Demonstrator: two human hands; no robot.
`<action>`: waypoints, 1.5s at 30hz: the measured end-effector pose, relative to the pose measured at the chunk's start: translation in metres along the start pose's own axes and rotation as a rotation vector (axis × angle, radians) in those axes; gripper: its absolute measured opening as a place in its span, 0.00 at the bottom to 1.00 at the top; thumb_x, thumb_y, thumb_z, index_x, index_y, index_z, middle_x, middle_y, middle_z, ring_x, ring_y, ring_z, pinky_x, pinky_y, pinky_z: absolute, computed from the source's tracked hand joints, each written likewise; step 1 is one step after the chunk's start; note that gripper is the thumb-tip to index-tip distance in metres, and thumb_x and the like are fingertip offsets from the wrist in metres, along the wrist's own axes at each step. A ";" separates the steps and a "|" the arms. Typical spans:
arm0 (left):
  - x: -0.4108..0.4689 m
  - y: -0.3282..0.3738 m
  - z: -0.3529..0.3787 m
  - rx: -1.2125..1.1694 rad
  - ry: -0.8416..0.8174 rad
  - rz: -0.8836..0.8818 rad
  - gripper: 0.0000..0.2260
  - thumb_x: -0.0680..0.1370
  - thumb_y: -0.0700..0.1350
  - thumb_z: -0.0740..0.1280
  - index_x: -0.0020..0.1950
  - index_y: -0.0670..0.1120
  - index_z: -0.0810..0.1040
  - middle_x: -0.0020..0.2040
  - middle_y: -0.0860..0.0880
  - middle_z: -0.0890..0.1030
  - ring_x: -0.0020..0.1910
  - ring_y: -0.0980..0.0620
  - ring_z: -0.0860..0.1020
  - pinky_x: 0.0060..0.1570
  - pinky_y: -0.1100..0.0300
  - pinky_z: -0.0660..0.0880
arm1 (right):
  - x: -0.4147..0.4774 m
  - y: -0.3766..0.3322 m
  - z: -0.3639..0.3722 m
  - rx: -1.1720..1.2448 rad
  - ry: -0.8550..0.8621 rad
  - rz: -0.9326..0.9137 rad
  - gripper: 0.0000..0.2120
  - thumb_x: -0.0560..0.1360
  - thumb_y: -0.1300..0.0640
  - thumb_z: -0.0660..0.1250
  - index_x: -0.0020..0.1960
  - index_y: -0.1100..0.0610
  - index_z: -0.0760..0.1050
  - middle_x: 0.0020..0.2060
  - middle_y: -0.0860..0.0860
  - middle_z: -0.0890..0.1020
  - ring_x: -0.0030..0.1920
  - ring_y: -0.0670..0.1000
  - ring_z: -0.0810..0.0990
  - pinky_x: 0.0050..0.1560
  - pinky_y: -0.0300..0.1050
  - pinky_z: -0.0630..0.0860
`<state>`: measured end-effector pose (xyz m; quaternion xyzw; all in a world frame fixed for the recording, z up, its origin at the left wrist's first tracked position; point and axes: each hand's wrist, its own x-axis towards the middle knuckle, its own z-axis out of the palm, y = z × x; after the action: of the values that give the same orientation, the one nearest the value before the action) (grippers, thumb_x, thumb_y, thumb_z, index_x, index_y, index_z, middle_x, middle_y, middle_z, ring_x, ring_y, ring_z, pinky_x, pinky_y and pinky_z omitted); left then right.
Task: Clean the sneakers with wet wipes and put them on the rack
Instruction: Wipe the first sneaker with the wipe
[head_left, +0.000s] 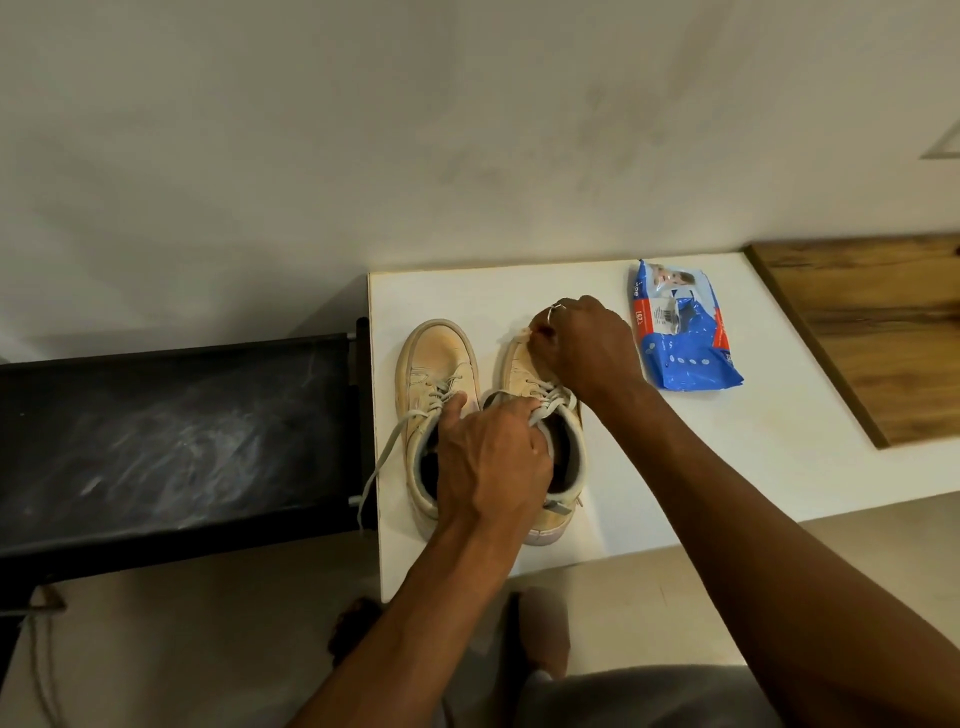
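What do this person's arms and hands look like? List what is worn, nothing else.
Both forearms are bare: no sleeves, gloves, watch or bracelet in view. The right hand wears a thin silver-coloured ring on one finger. The left hand shows no ring.

A white table stands against a smudged pale wall, over a beige floor.
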<state>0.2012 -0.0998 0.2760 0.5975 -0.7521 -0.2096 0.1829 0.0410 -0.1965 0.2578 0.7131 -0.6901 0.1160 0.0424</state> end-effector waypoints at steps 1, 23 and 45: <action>-0.001 0.000 0.000 -0.002 0.004 -0.007 0.15 0.81 0.51 0.63 0.66 0.51 0.78 0.57 0.52 0.84 0.57 0.54 0.81 0.77 0.51 0.55 | -0.001 0.001 -0.002 -0.039 0.003 -0.011 0.12 0.80 0.51 0.64 0.57 0.53 0.83 0.50 0.52 0.84 0.51 0.54 0.78 0.41 0.45 0.70; 0.001 0.003 -0.004 0.011 -0.040 -0.021 0.14 0.82 0.49 0.62 0.67 0.51 0.77 0.56 0.51 0.84 0.57 0.53 0.81 0.77 0.53 0.53 | -0.005 0.012 -0.010 0.112 -0.265 0.123 0.10 0.74 0.47 0.71 0.50 0.53 0.83 0.44 0.50 0.83 0.45 0.52 0.81 0.43 0.47 0.78; 0.000 0.006 -0.005 0.022 -0.052 -0.016 0.15 0.81 0.49 0.63 0.67 0.51 0.76 0.58 0.51 0.83 0.58 0.52 0.80 0.77 0.51 0.55 | -0.010 0.004 -0.003 0.133 -0.139 0.144 0.12 0.77 0.47 0.68 0.54 0.53 0.82 0.47 0.49 0.83 0.45 0.50 0.80 0.38 0.41 0.70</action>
<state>0.1985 -0.0986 0.2834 0.6000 -0.7540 -0.2180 0.1550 0.0369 -0.1867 0.2580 0.6691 -0.7317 0.1146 -0.0614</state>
